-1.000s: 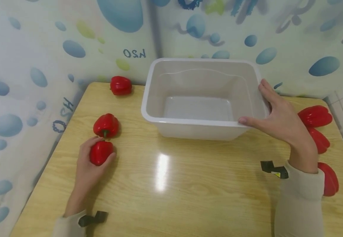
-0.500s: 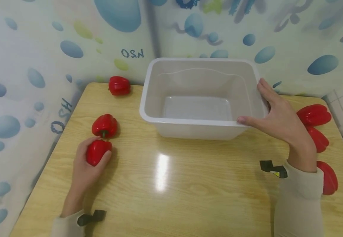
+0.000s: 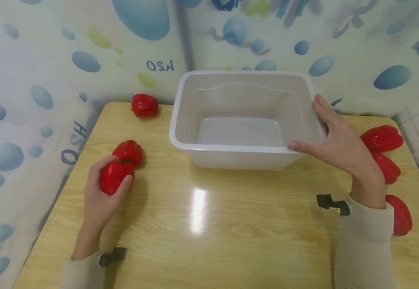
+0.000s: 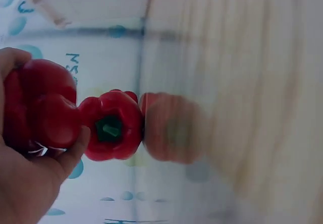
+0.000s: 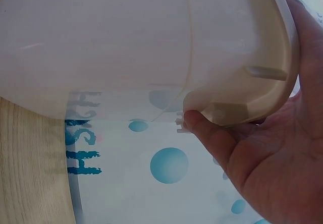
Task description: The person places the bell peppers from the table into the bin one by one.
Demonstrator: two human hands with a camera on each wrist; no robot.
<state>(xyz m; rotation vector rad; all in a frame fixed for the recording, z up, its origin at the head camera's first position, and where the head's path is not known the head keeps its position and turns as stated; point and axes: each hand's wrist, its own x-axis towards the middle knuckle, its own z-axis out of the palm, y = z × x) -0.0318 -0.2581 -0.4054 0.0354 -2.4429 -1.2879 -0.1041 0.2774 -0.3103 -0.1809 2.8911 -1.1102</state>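
My left hand (image 3: 99, 202) grips a red bell pepper (image 3: 113, 178) between thumb and fingers at the table's left side. In the left wrist view this pepper (image 4: 48, 103) hangs above the tabletop. Just beyond it, partly overlapped, sits another red bell pepper (image 3: 131, 151); a green-stemmed pepper (image 4: 123, 148) shows past the thumb in the left wrist view. My right hand (image 3: 341, 146) holds the right end of a white plastic bin (image 3: 227, 148), thumb on the near rim and fingers at the far side. Nothing lies inside the bin.
A red pepper (image 3: 145, 105) rests at the far left table edge. Along the right side lie more red peppers: one at the back (image 3: 382, 138), one beside it (image 3: 389, 168), and one by the sleeve (image 3: 401, 214). A patterned wall (image 3: 209, 36) stands behind the wooden table (image 3: 238, 224).
The left hand has raised its pepper off the table and shifted it slightly left and away, so it now overlaps the pepper behind. The right hand keeps its hold on the bin.
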